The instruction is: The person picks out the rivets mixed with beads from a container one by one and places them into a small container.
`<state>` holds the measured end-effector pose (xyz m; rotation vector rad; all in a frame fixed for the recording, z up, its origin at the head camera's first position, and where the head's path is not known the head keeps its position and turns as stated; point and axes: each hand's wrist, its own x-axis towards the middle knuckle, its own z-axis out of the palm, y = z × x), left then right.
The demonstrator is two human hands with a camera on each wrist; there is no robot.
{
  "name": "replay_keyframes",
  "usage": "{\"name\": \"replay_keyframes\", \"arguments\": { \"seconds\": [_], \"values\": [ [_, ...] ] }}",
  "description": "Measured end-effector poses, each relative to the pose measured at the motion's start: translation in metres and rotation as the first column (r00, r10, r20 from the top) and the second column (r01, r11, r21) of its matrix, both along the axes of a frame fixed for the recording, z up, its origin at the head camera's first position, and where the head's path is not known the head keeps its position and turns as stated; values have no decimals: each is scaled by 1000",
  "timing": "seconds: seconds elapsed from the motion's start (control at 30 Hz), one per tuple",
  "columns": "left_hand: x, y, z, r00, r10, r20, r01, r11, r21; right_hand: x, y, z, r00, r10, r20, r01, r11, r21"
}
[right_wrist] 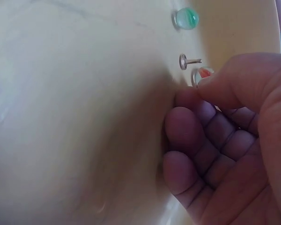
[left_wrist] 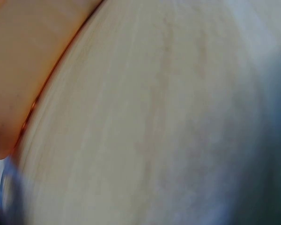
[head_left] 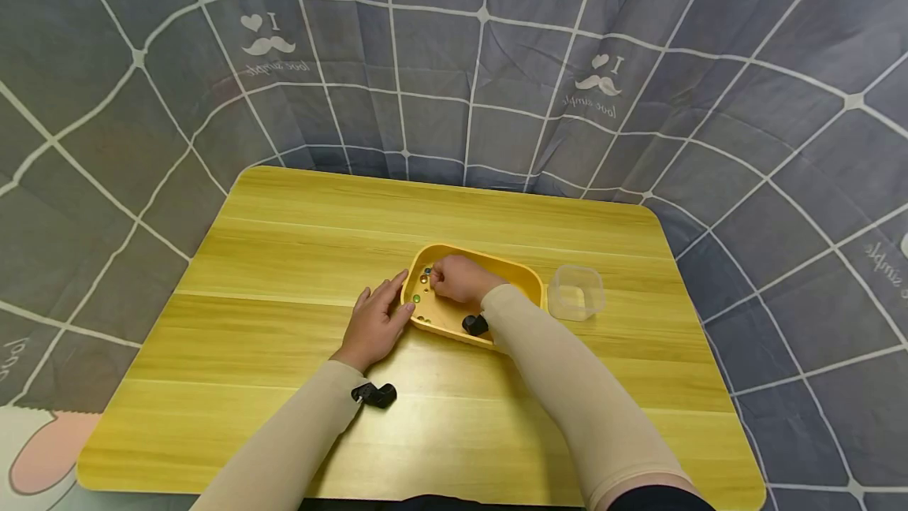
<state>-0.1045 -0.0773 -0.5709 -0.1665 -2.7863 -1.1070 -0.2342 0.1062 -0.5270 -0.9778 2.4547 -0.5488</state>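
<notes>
While the left hand (head_left: 374, 325) rests, fingers spread, against the left end of a yellow tray (head_left: 447, 311) near the middle of the counter (head_left: 284, 259), a green marble (head_left: 416, 299) and a metal pin (right_wrist: 192, 61) lie just inside. Beyond them the right hand (head_left: 464, 280) curls at a red-streaked marble (right_wrist: 205, 73); whether it pinches that, I can't tell. Toward the counter's right edge sits a clear container (head_left: 594, 290).
</notes>
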Motion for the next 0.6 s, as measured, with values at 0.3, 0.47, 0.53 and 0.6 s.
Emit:
{"name": "replay_keyframes", "arguments": {
  "seconds": [0.3, 0.47, 0.53, 0.6],
  "values": [
    [17, 11, -2, 1000, 22, -13, -22, 1000, 3, 16, 5, 0, 1000, 25, -18, -25, 1000, 1],
    [27, 18, -3, 999, 36, -20, -36, 999, 11, 23, 10, 0, 999, 49, -20, -49, 999, -18],
    [30, 20, -4, 999, 38, -21, -38, 999, 16, 25, 12, 0, 998, 56, -23, -56, 998, -21],
    [34, 23, -5, 999, 39, -21, -39, 999, 15, 28, 14, -1, 998, 60, -20, -61, 998, -23]
  ]
}}
